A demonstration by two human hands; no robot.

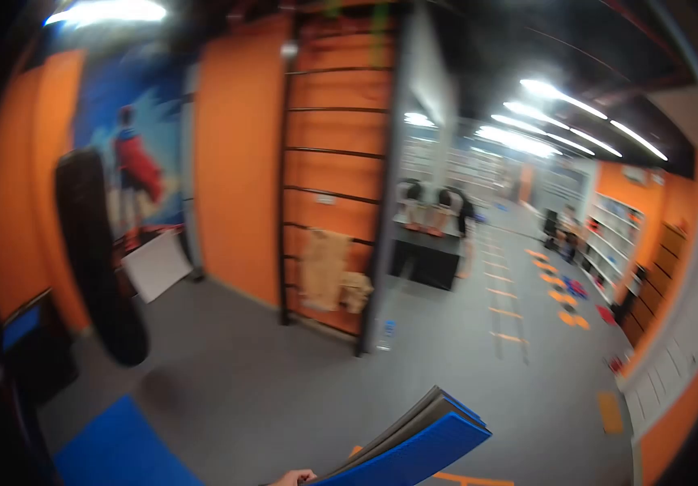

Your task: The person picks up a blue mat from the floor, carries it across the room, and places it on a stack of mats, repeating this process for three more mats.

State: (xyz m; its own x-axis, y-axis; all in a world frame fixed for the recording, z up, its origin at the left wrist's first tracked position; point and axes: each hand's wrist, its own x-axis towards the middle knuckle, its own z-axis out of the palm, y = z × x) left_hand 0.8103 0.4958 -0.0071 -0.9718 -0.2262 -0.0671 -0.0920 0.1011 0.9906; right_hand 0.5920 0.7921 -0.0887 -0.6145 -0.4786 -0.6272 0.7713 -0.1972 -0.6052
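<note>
The left hand [292, 478], closed on their near edge, holds stacked foam mats [422, 441], blue-faced, grey-edged, tilted upward.

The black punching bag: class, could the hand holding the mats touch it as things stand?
Probably not: the hand is full with the mats, and the punching bag hangs far off across grey floor.

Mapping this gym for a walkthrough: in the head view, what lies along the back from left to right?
Punching bag, white board, wall bars, black counter, orange floor markers, shelving. Folded mats in the left hand overlap, so omitted.
</note>
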